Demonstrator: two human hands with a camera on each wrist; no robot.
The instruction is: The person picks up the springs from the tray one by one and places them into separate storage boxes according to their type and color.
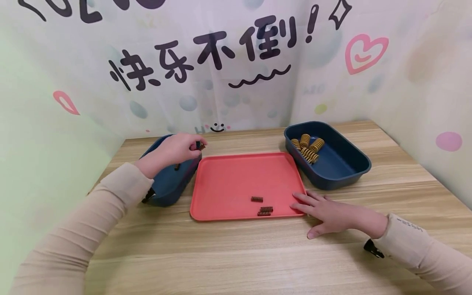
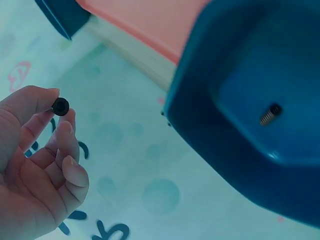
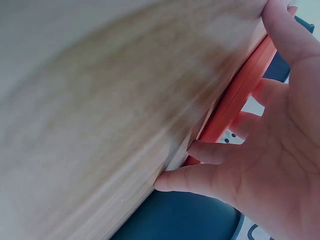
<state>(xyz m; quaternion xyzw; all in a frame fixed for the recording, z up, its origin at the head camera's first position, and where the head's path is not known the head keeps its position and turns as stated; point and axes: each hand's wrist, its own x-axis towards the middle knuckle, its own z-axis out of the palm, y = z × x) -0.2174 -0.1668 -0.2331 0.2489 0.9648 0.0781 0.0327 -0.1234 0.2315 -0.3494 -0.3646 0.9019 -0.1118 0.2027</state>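
With screw pinched in left hand close to bin, grip securely and avoid rim contact; with right hand outstretched, grasping nothing, steady tray touching its fingertips.

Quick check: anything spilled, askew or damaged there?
Nothing stands out. Three small dark ribbed pieces lie inside the red tray near its front edge, and the yellow springs sit within the right bin. The left hand pinches a black-ended piece by the left bin. No spill or damage shows.
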